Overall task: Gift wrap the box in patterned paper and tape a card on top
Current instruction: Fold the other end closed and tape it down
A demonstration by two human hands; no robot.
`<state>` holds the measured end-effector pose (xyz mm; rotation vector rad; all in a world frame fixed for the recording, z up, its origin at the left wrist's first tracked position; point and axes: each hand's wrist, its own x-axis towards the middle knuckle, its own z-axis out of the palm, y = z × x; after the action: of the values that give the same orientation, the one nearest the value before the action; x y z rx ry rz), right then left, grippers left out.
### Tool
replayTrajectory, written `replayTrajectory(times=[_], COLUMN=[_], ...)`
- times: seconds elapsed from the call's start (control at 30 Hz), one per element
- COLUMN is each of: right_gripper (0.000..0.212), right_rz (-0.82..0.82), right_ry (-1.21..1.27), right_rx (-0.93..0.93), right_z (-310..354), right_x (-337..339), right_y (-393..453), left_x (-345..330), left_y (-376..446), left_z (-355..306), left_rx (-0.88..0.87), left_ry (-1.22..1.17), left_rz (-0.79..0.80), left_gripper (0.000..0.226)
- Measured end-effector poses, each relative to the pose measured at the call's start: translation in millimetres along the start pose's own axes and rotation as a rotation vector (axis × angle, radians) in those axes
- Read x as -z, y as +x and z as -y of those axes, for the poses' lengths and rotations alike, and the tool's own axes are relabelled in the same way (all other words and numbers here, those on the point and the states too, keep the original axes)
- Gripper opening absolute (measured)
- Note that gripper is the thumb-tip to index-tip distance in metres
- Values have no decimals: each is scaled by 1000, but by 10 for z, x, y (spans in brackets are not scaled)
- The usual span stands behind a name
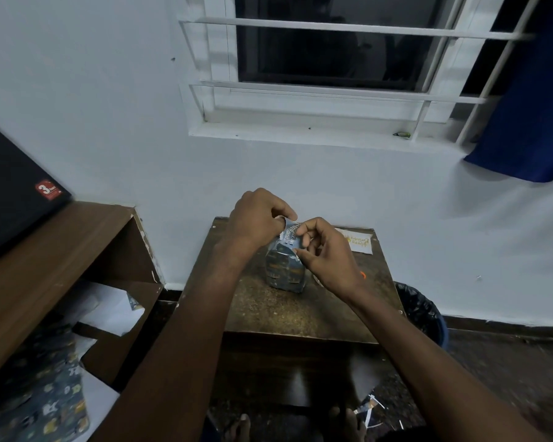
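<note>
A small box (284, 271) covered in dark blue patterned paper stands upright on the small brown table (268, 311). At its top a loose paper flap (290, 232) sticks up. My left hand (257, 220) pinches that flap from the left. My right hand (324, 255) pinches the paper at the box's top right edge with thumb and forefinger. A white card (359, 241) with yellow writing lies flat at the table's far right corner.
A wooden shelf unit (61, 256) stands on the left with white paper inside and a dark screen on top. Spare patterned paper (42, 406) lies at bottom left. A bin with a black liner (423, 312) sits right of the table. Paper scraps (372, 409) lie on the floor.
</note>
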<state>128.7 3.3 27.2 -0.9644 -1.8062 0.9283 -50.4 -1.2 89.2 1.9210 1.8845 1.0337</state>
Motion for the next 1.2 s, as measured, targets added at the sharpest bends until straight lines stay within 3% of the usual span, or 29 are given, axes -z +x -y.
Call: replayTrajectory(times=[0.2,0.53,0.83,0.97,1.2], right_gripper=[34,36,30,21,27], right_rz=[18,17,19,19,30], right_ry=[-3,-104,-301,-395,-389], right_rx=[-9,5,115,151,158], right_z=[-25,-20,-51,-53,-57], right_x=[-7,-1,-46,-56,-56], right_y=[11,21,77,88,81], left_x=[62,105,34,12,24], left_y=[-32,-7,2,19,61], left_z=[-156,-192,-109,-79,-124], left_rx=[-73,-59,65,56,28], left_ry=[264,199,-194,-179,-48], left_rz=[-10,93,73,61,40], left_gripper=[27,28,28,24,32])
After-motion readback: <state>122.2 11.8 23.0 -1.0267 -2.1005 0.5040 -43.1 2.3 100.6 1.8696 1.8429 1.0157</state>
